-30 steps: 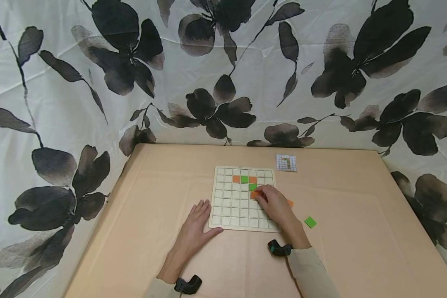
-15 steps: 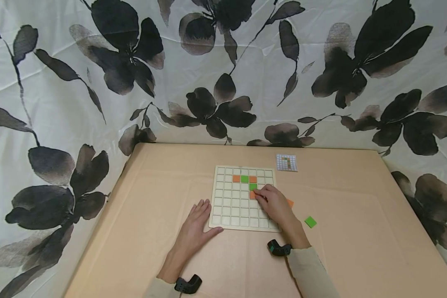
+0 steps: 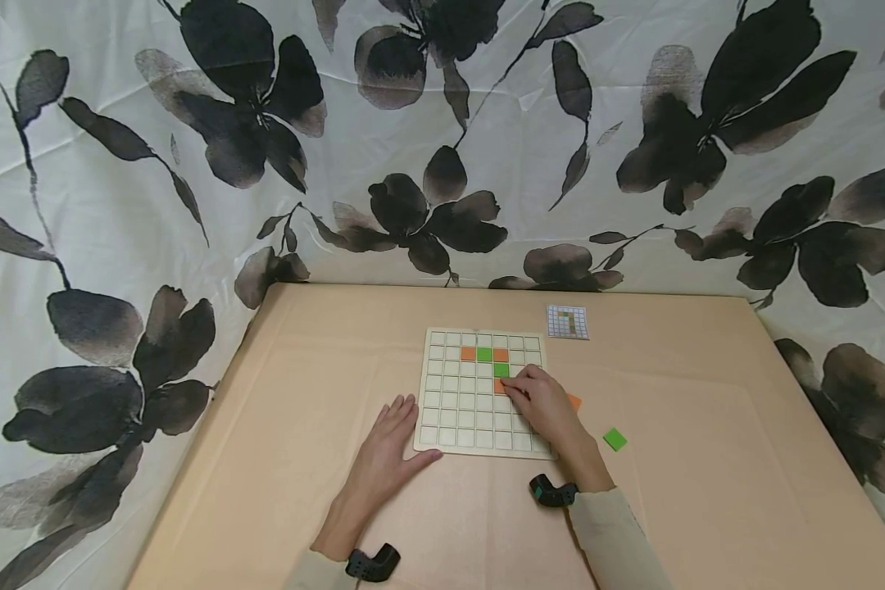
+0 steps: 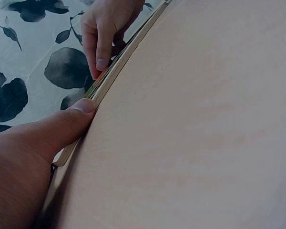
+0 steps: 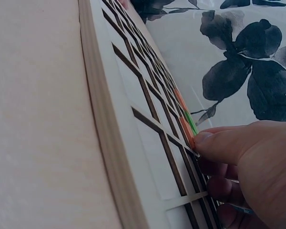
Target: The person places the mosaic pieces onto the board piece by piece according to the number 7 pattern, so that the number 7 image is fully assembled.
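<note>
A cream grid board (image 3: 457, 422) lies on the table. In its upper part, a row of orange, green (image 3: 484, 355) and orange tiles has another green tile (image 3: 501, 370) beneath its right end. Below that is an orange square tile (image 3: 498, 385), its right side covered by fingers. My right hand (image 3: 549, 406) pinches this tile at its edge, thumb and forefinger together; the right wrist view shows the thumb (image 5: 205, 138) against an orange tile's corner. My left hand (image 3: 385, 455) rests flat at the board's left corner, its thumb (image 4: 81, 107) touching the front edge.
A small printed card (image 3: 567, 322) with a coloured grid pattern lies behind the board's right corner. Right of the board are a loose green tile (image 3: 614, 439) and an orange tile (image 3: 575, 402), partly hidden by my right hand. A floral cloth (image 3: 413, 123) hangs behind the table.
My right fingertips have shifted very slightly left with the orange tile, which now sits closer in line under the green one. The left hand stays still.
</note>
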`<state>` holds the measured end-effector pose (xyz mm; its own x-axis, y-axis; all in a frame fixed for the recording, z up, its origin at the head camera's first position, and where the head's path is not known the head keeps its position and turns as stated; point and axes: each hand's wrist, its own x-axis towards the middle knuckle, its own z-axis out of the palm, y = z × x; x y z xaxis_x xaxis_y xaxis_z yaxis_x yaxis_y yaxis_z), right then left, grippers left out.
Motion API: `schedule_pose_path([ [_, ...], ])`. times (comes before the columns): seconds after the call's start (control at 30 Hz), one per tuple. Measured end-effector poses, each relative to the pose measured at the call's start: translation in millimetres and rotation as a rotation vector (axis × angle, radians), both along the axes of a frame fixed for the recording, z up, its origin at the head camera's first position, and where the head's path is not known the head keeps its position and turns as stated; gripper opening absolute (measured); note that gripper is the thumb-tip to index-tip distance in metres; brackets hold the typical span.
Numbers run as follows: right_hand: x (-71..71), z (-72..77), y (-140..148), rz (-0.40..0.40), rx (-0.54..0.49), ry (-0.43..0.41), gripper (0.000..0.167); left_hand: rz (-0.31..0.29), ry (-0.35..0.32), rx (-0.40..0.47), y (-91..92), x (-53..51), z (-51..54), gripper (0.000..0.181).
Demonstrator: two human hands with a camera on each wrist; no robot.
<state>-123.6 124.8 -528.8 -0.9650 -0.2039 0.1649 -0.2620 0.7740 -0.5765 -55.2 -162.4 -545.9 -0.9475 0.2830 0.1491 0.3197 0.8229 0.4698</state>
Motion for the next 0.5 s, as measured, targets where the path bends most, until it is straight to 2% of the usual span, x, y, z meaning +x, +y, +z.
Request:
schedule_pose_path([
  [0.27,0.3,0.4,-0.8,0.001,0.033,0.020,0.020,-0.004,0.001,0.001,-0.1,-0.6,0.1,0.089],
  [0.5,0.8,4.0,-0.8,0.006,0.020,-0.009,0.021,0.000,-0.007,-0.002,0.0,-0.6,0.5,0.089],
])
